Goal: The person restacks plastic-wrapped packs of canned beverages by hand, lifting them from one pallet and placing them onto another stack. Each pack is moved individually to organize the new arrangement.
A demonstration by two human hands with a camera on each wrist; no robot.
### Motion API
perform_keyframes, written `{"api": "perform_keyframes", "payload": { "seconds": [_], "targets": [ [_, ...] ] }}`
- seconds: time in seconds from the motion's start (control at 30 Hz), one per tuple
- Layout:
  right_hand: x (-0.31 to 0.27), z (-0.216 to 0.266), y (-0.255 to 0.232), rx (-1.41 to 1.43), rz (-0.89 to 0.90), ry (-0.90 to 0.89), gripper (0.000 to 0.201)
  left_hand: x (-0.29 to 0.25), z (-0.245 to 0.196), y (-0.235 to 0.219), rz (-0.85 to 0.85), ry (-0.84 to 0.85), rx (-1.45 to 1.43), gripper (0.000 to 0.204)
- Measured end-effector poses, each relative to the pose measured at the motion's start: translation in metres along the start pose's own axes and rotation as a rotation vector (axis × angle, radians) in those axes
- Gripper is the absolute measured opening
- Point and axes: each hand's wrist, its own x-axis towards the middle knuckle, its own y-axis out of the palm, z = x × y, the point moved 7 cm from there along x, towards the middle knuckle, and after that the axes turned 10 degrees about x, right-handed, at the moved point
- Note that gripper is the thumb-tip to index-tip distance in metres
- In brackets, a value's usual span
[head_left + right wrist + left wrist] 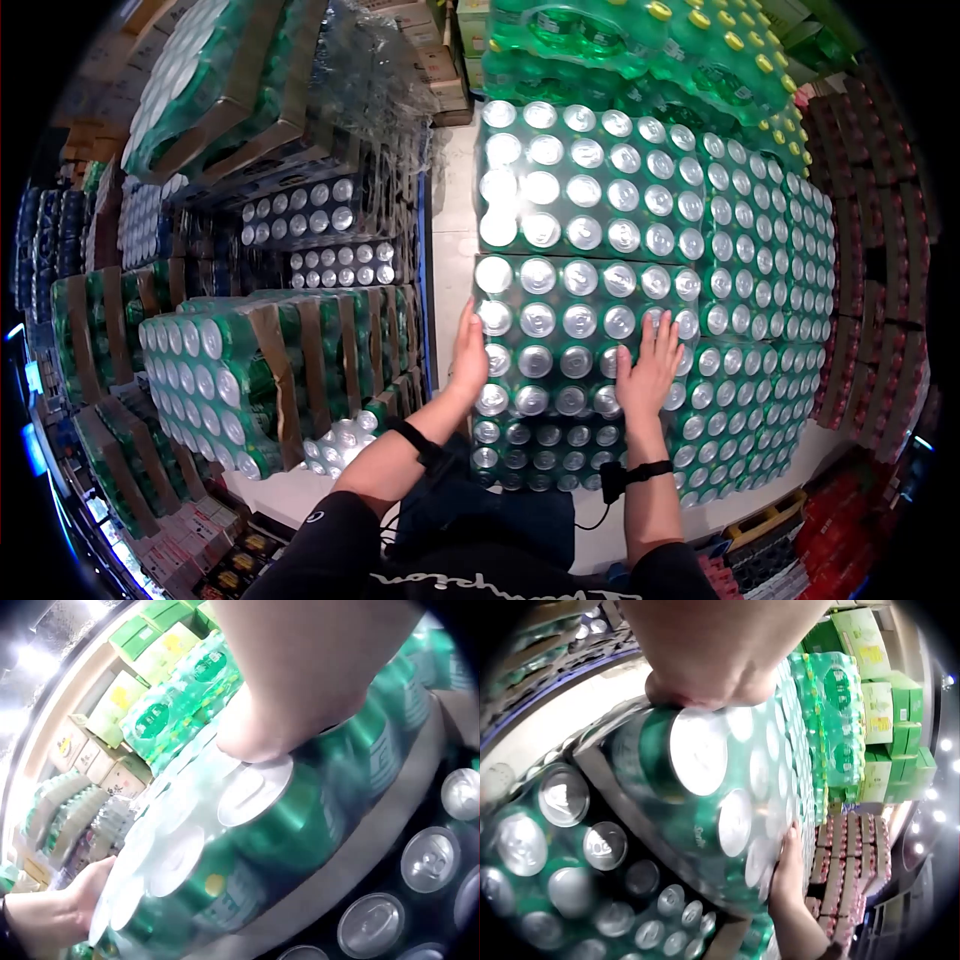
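A shrink-wrapped case of green drink cans (577, 321) with silver lids lies at the near end of a stack. My left hand (468, 350) presses its straight fingers along the left side of this case. On the case's right side lies my right hand (651, 375), fingers extended forward and thumb apart over the can lids. The left wrist view shows the case's cardboard tray edge (604, 776) standing above the cans (568, 889) of a lower layer. In the right wrist view, green can sides (289, 832) show through the clear film.
Further cases of green cans (770, 240) adjoin on the right. Behind stand packs of green bottles (690, 60) with yellow caps. Cases of cans on their sides (200, 390) and dark cases (300, 215) fill the left, across a narrow floor strip (452, 190). Red stacks (865, 250) stand far right.
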Motion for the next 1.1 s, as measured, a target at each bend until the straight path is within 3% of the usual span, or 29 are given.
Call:
{"api": "perform_keyframes", "payload": {
  "seconds": [0.2, 0.23, 0.27, 0.33, 0.4, 0.47, 0.5, 0.6, 0.67, 0.73, 0.8, 0.93, 1.0, 1.1],
  "targets": [
    [-0.004, 0.004, 0.009, -0.067, -0.015, -0.056, 0.070, 0.014, 0.030, -0.003, -0.091, 0.129, -0.085, 0.053],
    [-0.003, -0.005, 0.014, -0.059, 0.008, -0.054, 0.071, 0.016, 0.034, -0.007, -0.132, 0.186, 0.106, 0.052],
    [-0.002, -0.011, 0.021, -0.049, 0.040, -0.057, 0.073, 0.012, 0.032, -0.010, -0.128, 0.117, 0.170, 0.055],
    [-0.001, -0.002, 0.012, 0.010, 0.068, -0.064, 0.066, -0.005, 0.020, -0.020, 0.057, -0.223, 0.332, 0.060],
    [-0.006, 0.007, 0.018, 0.066, 0.216, 0.036, 0.058, -0.037, 0.003, -0.036, 0.093, -0.092, 0.401, 0.060],
    [-0.019, 0.050, 0.005, 0.205, 0.348, 0.110, 0.043, -0.067, -0.013, -0.054, 0.253, 0.007, 0.229, 0.053],
    [-0.032, 0.068, 0.017, 0.243, 0.294, -0.004, 0.039, -0.084, -0.022, -0.069, 0.330, 0.055, 0.143, 0.049],
    [-0.104, 0.170, 0.020, 0.407, 0.556, -0.032, 0.037, -0.154, -0.057, -0.135, 0.372, 0.232, 0.039, 0.039],
    [-0.158, 0.223, 0.021, 0.371, 0.713, -0.221, 0.035, -0.202, -0.057, -0.187, 0.268, 0.272, 0.160, 0.031],
    [-0.202, 0.243, 0.032, 0.460, 0.774, -0.298, 0.035, -0.247, -0.032, -0.233, 0.180, 0.252, 0.295, 0.032],
    [-0.243, 0.257, 0.018, 0.461, 0.787, -0.319, 0.035, -0.300, -0.005, -0.279, 0.071, 0.100, 0.413, 0.030],
    [-0.306, 0.204, 0.013, 0.517, 0.802, -0.277, 0.034, -0.390, 0.051, -0.350, -0.101, 0.055, 0.529, 0.028],
    [-0.329, 0.170, 0.001, 0.533, 0.828, -0.202, 0.039, -0.416, 0.081, -0.380, -0.161, 0.060, 0.444, 0.028],
    [-0.347, 0.133, -0.005, 0.586, 0.829, -0.131, 0.042, -0.457, 0.075, -0.413, -0.253, 0.036, 0.508, 0.027]
  ]
}}
